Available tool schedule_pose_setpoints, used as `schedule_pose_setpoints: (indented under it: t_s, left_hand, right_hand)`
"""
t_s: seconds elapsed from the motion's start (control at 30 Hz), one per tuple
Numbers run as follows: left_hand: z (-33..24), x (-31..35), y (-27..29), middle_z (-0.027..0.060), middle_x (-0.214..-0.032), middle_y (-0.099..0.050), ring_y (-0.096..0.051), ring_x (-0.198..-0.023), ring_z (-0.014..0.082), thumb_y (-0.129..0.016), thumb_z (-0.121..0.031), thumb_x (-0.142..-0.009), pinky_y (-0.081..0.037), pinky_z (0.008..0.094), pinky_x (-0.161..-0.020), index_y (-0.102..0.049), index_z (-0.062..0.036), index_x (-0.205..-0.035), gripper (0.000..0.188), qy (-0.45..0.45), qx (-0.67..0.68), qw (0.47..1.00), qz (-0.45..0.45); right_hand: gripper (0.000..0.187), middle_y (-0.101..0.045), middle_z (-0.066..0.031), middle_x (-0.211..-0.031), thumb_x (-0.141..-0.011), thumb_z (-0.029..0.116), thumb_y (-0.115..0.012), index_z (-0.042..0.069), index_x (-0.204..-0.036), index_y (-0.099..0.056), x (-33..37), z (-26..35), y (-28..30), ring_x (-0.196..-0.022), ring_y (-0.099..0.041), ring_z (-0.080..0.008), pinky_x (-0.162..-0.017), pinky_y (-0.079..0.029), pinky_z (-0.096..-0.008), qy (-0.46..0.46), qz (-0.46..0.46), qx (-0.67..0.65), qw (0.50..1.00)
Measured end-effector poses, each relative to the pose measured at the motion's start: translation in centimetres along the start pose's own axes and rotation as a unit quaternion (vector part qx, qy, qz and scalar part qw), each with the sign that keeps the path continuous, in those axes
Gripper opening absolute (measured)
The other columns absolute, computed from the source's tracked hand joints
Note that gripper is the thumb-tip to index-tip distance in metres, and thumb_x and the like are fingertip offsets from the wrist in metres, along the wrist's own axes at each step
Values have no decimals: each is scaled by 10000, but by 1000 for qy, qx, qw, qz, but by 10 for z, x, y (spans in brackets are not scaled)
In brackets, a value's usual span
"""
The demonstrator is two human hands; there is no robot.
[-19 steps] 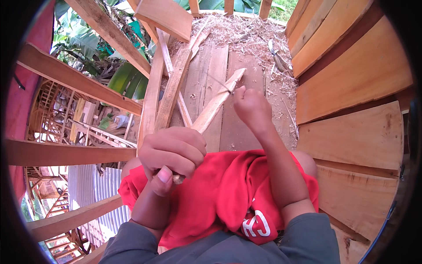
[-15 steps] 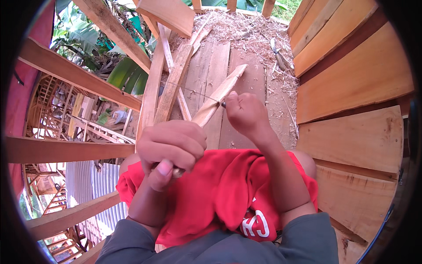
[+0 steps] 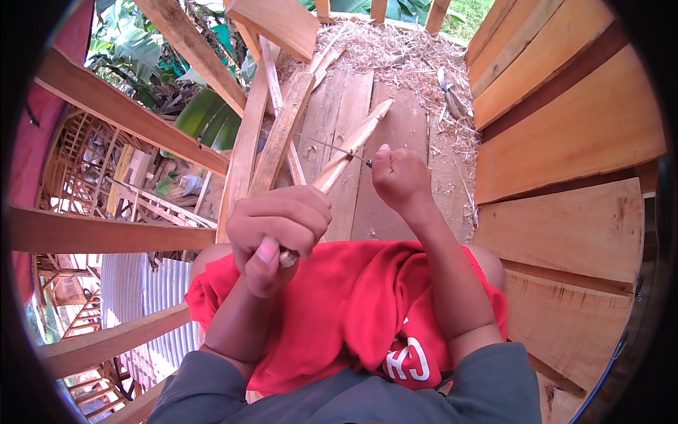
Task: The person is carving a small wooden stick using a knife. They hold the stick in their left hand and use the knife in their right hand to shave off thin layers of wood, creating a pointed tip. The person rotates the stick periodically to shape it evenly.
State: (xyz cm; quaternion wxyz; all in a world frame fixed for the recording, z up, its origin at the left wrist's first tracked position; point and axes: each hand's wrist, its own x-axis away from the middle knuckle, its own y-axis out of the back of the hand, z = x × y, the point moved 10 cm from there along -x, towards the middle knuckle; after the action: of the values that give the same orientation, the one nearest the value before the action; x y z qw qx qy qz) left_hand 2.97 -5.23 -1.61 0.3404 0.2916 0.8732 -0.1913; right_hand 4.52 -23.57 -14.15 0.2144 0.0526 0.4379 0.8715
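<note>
My left hand [image 3: 279,230] is wrapped round the near end of a pale, whittled wooden stick [image 3: 369,126], whose butt pokes out below the thumb. The stick slants up and to the right, tapering to its far end. My closed right hand [image 3: 401,177] grips a knife [image 3: 326,144] by its dark handle, which is mostly hidden in the fist. The thin blade points left and crosses the stick around its middle. A red cloth [image 3: 339,297] is spread over my lap beneath both hands.
Wood shavings [image 3: 395,53] cover the far end of the plank floor [image 3: 388,205]. Another bladed tool [image 3: 446,92] lies among them at the right. Long timber pieces [image 3: 282,131] lean at the left beside open rails [image 3: 113,232]. A board wall [image 3: 565,219] stands at the right.
The stick has turned a little in my left hand, so it looks narrower. My right hand and the knife have shifted slightly to the right, with the blade still across the stick.
</note>
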Motion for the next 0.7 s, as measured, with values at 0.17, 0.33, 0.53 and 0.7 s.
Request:
schedule_pose_setpoints:
  t_s: [0.17,0.33,0.53,0.7]
  left_hand:
    - [-9,1,7,114,-626,-560,-521,-555,247,-426,-302,-953,-458,400,-571,-516,-13,-605,461,-17,4,1000,-5]
    - [-3,2,6,117,-634,-560,-518,-563,243,-422,-297,-954,-454,392,-572,-522,-6,-608,463,-20,-6,1000,-12]
    - [-14,-3,-8,137,-639,-558,-519,-564,248,-414,-288,-952,-447,374,-578,-536,21,-627,465,-17,-13,999,43]
    - [-14,-9,-7,151,-643,-558,-517,-568,243,-404,-280,-946,-434,354,-576,-530,48,-638,468,-10,-3,998,63]
  right_hand:
    - [520,-624,-248,-640,-940,314,-395,-29,-667,-673,2,13,0,-634,-633,-455,-681,-527,-533,17,15,-2,1000]
    - [498,-627,-246,-651,-933,305,-399,-12,-670,-680,-4,11,-2,-640,-632,-454,-673,-524,-533,23,-8,-10,1000]
    - [507,-619,-252,-636,-926,314,-408,-25,-651,-667,-16,-5,-11,-649,-634,-447,-680,-523,-538,51,-20,-44,998]
    - [513,-637,-258,-677,-929,318,-396,-15,-647,-667,-21,3,0,-667,-646,-434,-688,-524,-542,86,-20,4,996]
